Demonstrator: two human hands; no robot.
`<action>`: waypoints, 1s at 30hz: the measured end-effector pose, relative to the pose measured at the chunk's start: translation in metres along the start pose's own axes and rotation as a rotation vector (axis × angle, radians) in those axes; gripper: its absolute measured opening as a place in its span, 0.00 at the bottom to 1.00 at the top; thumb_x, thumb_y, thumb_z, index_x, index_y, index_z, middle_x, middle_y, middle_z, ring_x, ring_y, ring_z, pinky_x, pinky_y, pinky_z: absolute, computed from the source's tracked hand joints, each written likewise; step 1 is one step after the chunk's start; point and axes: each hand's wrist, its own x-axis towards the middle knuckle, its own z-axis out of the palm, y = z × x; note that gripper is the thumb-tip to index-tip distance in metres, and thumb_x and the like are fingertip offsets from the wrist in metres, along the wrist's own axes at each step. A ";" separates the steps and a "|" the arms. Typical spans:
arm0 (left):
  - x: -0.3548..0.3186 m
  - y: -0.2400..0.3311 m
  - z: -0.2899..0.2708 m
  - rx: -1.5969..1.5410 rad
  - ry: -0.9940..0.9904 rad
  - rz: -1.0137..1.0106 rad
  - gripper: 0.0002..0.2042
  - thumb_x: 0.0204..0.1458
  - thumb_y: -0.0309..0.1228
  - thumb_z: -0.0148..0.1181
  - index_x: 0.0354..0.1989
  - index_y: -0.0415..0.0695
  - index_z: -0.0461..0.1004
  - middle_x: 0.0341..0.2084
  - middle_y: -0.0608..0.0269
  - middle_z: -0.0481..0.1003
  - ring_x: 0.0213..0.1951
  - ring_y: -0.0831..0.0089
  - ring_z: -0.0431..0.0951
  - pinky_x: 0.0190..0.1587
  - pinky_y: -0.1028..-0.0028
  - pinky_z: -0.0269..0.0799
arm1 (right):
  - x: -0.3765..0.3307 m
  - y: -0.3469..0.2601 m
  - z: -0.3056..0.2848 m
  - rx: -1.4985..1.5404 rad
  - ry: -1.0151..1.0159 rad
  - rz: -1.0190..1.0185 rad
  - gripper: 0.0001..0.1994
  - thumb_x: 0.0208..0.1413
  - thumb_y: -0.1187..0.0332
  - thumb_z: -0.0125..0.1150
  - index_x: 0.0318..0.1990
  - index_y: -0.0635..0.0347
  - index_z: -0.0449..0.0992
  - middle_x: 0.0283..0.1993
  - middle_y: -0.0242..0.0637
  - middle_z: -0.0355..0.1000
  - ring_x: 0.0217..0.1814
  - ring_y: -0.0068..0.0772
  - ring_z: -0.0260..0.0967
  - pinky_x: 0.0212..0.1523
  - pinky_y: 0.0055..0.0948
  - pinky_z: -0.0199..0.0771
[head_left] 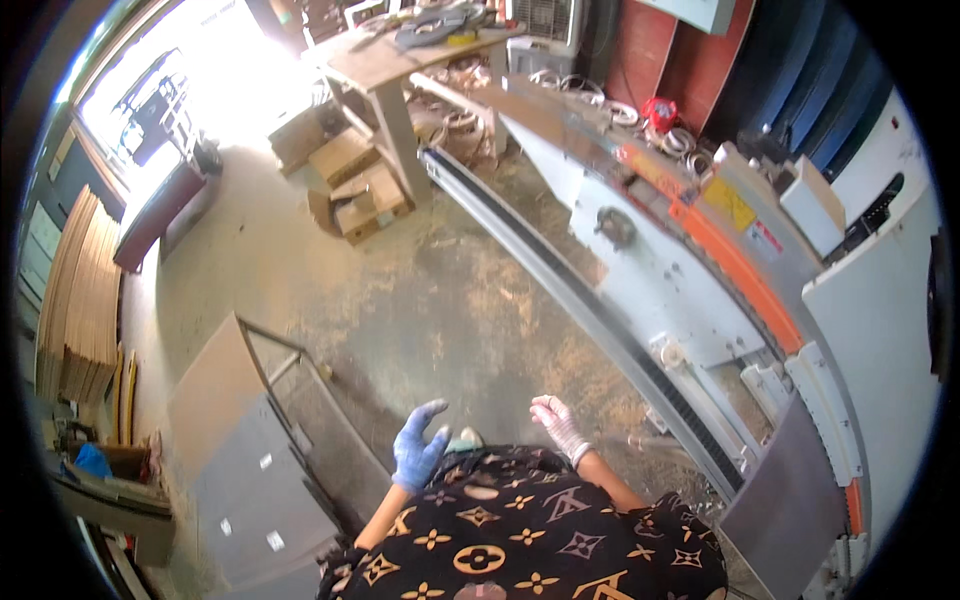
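Note:
My left hand wears a blue glove and hangs in front of my chest, fingers spread, holding nothing. My right hand wears a whitish glove and is raised beside it, fingers loosely curled, also empty. Both hands float above the dusty concrete floor. A grey panel sticks out of the long white and orange machine to my right, about an arm's length from my right hand.
A cart stacked with grey boards stands to my left. Cardboard boxes and a wooden workbench lie ahead. Thin wood sheets lean at the far left. A dark rail runs along the machine's base.

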 end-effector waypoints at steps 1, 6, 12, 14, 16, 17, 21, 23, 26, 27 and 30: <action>0.013 -0.002 -0.018 -0.001 0.003 -0.015 0.17 0.50 0.25 0.58 0.50 0.39 0.71 0.47 0.56 0.75 0.51 0.70 0.74 0.56 0.72 0.66 | 0.019 -0.014 0.015 0.011 -0.025 0.017 0.07 0.56 0.70 0.58 0.41 0.60 0.75 0.31 0.25 0.72 0.31 0.17 0.67 0.34 0.21 0.69; 0.094 -0.053 -0.065 -0.175 0.030 -0.165 0.18 0.49 0.24 0.60 0.50 0.39 0.71 0.47 0.59 0.75 0.51 0.70 0.73 0.57 0.69 0.65 | 0.128 -0.085 0.064 -0.216 -0.001 -0.318 0.07 0.57 0.68 0.60 0.41 0.59 0.76 0.33 0.28 0.75 0.36 0.21 0.71 0.39 0.23 0.72; 0.235 -0.051 -0.066 -0.156 0.069 -0.055 0.17 0.48 0.23 0.60 0.49 0.39 0.72 0.46 0.59 0.75 0.50 0.71 0.73 0.57 0.70 0.64 | 0.244 -0.181 0.091 -0.068 0.010 -0.363 0.06 0.57 0.72 0.58 0.40 0.61 0.76 0.36 0.28 0.75 0.38 0.19 0.71 0.42 0.21 0.72; 0.284 -0.049 -0.064 -0.158 0.085 -0.041 0.17 0.48 0.23 0.60 0.49 0.39 0.72 0.45 0.59 0.75 0.50 0.71 0.73 0.57 0.70 0.64 | 0.288 -0.193 0.099 -0.048 0.016 -0.369 0.06 0.58 0.73 0.57 0.41 0.62 0.76 0.36 0.29 0.75 0.38 0.18 0.70 0.41 0.20 0.72; 0.333 -0.041 -0.066 -0.315 0.112 -0.024 0.17 0.48 0.23 0.60 0.48 0.39 0.72 0.45 0.59 0.75 0.50 0.70 0.73 0.57 0.71 0.64 | 0.322 -0.216 0.113 -0.135 0.050 -0.399 0.06 0.58 0.73 0.56 0.41 0.62 0.76 0.36 0.29 0.75 0.38 0.17 0.70 0.41 0.19 0.72; 0.358 -0.041 -0.066 -0.390 0.115 -0.014 0.16 0.48 0.23 0.60 0.48 0.39 0.72 0.45 0.58 0.75 0.50 0.70 0.73 0.56 0.71 0.65 | 0.343 -0.234 0.120 0.072 -0.001 -0.301 0.05 0.58 0.73 0.57 0.40 0.61 0.76 0.35 0.28 0.75 0.37 0.16 0.69 0.40 0.20 0.72; 0.430 -0.046 -0.081 -0.076 0.055 -0.038 0.16 0.49 0.22 0.59 0.49 0.38 0.70 0.46 0.58 0.74 0.50 0.71 0.73 0.55 0.72 0.66 | 0.395 -0.265 0.142 -0.079 -0.025 -0.176 0.05 0.57 0.71 0.58 0.39 0.60 0.77 0.35 0.26 0.75 0.37 0.16 0.69 0.41 0.20 0.71; 0.470 -0.055 -0.080 -0.263 0.081 -0.028 0.17 0.49 0.21 0.58 0.49 0.37 0.69 0.46 0.58 0.73 0.50 0.70 0.72 0.55 0.72 0.66 | 0.434 -0.275 0.148 -0.085 -0.050 -0.255 0.05 0.57 0.71 0.58 0.39 0.61 0.77 0.34 0.26 0.75 0.37 0.16 0.69 0.41 0.20 0.71; 0.524 -0.073 -0.086 -0.338 0.066 -0.089 0.17 0.50 0.18 0.55 0.50 0.36 0.69 0.47 0.58 0.72 0.50 0.70 0.72 0.56 0.72 0.65 | 0.483 -0.297 0.155 -0.207 0.038 -0.351 0.06 0.57 0.69 0.58 0.40 0.58 0.77 0.36 0.27 0.75 0.37 0.17 0.69 0.42 0.21 0.71; 0.543 -0.087 -0.091 -0.356 0.034 -0.074 0.17 0.50 0.18 0.55 0.50 0.36 0.68 0.47 0.58 0.72 0.50 0.70 0.71 0.56 0.71 0.65 | 0.500 -0.308 0.154 -0.285 0.099 -0.408 0.06 0.57 0.69 0.58 0.40 0.57 0.77 0.36 0.28 0.76 0.38 0.18 0.70 0.42 0.21 0.71; 0.610 -0.113 -0.113 -0.398 -0.051 -0.077 0.17 0.51 0.18 0.55 0.51 0.36 0.68 0.47 0.57 0.72 0.51 0.70 0.71 0.57 0.71 0.64 | 0.549 -0.381 0.143 -0.428 0.327 -0.579 0.09 0.59 0.65 0.55 0.41 0.59 0.77 0.40 0.33 0.76 0.41 0.25 0.72 0.45 0.27 0.72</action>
